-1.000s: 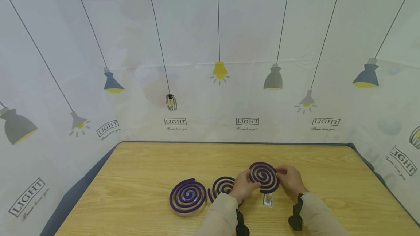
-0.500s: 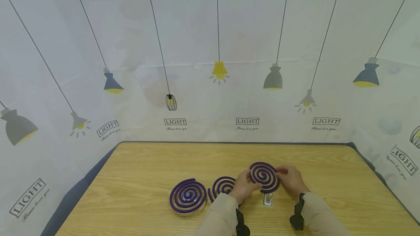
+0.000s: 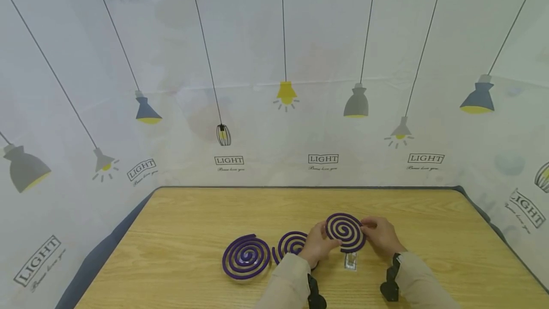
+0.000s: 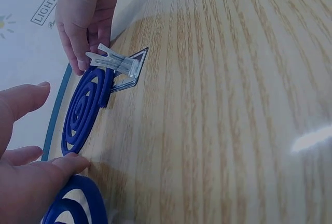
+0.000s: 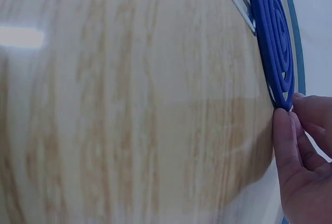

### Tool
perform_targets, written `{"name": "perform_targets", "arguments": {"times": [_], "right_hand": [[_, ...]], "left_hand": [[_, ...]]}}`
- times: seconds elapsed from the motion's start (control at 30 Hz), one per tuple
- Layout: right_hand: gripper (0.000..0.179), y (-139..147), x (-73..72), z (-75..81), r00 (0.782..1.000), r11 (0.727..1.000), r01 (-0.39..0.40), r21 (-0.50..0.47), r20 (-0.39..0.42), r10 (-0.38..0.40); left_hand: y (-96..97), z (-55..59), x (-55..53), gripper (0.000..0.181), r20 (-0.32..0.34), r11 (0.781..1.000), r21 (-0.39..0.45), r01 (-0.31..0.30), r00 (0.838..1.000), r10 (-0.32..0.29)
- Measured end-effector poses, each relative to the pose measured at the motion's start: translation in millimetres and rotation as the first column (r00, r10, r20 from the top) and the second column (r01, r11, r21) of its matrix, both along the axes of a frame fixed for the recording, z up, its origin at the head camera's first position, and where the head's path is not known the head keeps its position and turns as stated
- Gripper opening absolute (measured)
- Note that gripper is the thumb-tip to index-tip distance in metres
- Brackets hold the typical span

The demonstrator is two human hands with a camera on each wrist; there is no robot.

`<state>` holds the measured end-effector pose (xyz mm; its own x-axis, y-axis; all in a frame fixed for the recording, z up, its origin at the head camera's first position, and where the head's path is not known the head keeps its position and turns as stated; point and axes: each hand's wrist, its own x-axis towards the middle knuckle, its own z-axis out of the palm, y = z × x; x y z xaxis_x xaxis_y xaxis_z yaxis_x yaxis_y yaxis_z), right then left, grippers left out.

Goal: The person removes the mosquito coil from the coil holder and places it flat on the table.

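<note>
A dark purple mosquito coil (image 3: 344, 231), bluish in the wrist views, is held at its edges between both hands. My left hand (image 3: 318, 243) holds its left edge, with the thumb reaching the lower part of the coil. My right hand (image 3: 381, 235) pinches the opposite edge, thumb and fingertips together at the rim in the right wrist view. A small metal coil stand (image 4: 124, 68) with raised prongs overlaps the coil's near side in the left wrist view. Its silver plate shows just below the coil in the head view.
A second mosquito coil (image 3: 291, 240) lies left of my left hand, partly hidden by it. Farther left, a third coil (image 3: 231, 263) has silver metal showing at its centre. The wooden table (image 3: 193, 209) ends at a wall sheet printed with lamps.
</note>
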<state>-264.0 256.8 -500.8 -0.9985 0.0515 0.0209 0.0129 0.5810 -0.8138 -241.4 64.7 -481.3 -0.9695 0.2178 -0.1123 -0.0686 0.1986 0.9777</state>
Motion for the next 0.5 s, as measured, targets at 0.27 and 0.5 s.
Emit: {"name": "perform_targets", "arguments": {"times": [0.27, 0.5], "right_hand": [[0.025, 1.8, 2.3, 1.6, 1.000, 1.000, -0.007, 0.024, 0.000, 0.007], [0.028, 5.5, 5.6, 3.2, 1.000, 0.995, -0.024, 0.099, -0.017, 0.026]], "left_hand": [[-3.7, -2.6, -2.2, 0.061, 0.009, 1.000, -0.002, -0.014, 1.000, 0.014], [-5.6, -0.5, -2.0, 0.055, -0.001, 0.999, 0.032, -0.012, 1.000, 0.012]]}}
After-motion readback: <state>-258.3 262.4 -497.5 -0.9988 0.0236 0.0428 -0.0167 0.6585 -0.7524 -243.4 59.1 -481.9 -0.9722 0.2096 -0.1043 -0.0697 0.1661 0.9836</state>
